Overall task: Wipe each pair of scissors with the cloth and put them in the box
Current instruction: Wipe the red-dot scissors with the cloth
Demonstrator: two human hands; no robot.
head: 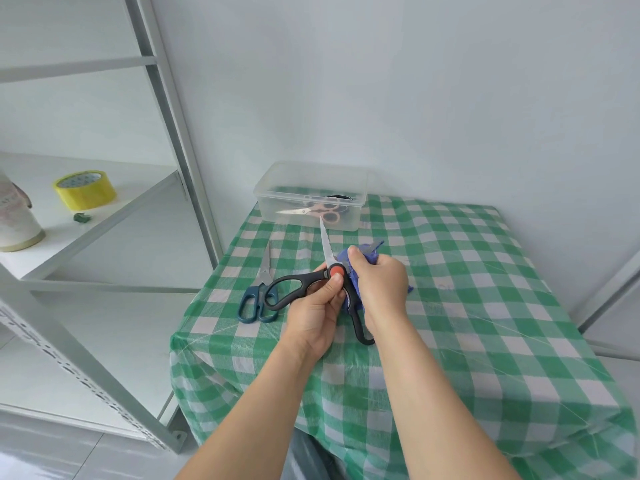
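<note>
Black-handled kitchen scissors (294,285) with an orange pivot are spread wide open above the table. My left hand (317,317) pinches them just below the pivot. One serrated blade points up toward the box. My right hand (379,282) grips a blue cloth (363,256) wrapped round the other blade, whose tip pokes out of the cloth. A second pair of scissors (261,292) with dark blue handles lies shut on the table to the left. The clear plastic box (277,199) stands at the table's back edge with several scissors inside.
The small table carries a green-and-white checked cover (467,306) and stands in a white corner. To the left is a white metal shelf (114,216) with a yellow tape roll (85,189) and a pale cylindrical container (15,220).
</note>
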